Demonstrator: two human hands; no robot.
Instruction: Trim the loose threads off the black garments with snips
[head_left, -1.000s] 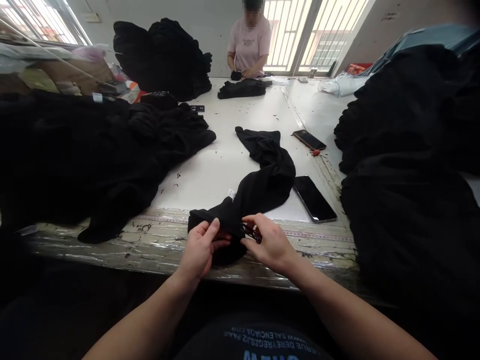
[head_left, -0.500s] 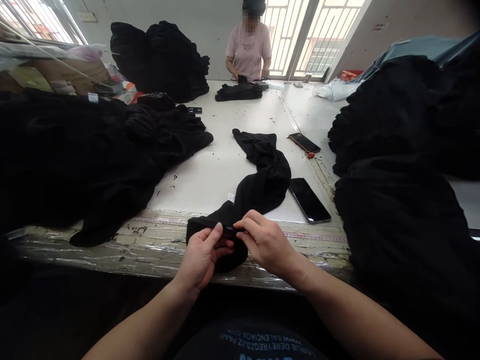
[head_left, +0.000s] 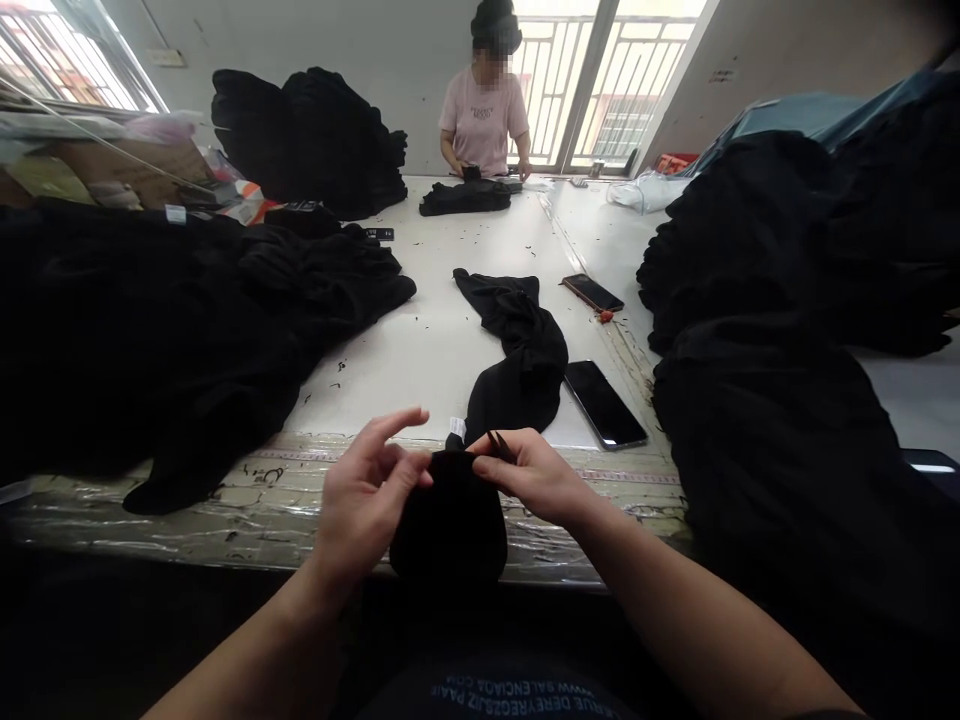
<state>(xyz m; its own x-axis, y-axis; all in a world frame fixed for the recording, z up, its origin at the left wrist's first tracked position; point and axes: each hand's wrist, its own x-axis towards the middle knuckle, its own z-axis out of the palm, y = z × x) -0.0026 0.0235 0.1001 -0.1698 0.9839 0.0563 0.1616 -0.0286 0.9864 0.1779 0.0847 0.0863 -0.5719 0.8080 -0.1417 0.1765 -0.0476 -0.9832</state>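
A black garment lies twisted along the table, its near end hanging over the front edge. My left hand is at the left of this end's upper edge, thumb and a fingertip closed on the cloth and the index finger raised. At the right of the same edge, my right hand pinches the cloth between thumb and finger. Two dark pointed blades, like those of thread snips, stick up from my right hand; the rest of the tool is hidden. A white label shows just beyond my hands.
Black garments are heaped at left, right and far left. Two phones, one near and one farther, lie right of the garment. A co-worker stands across the table. A measuring tape runs along the front edge.
The garment's near end has been turned and spread, now hanging broader between my hands. My left hand has shifted left and lifted its index finger. The dark blades now show at my right hand.
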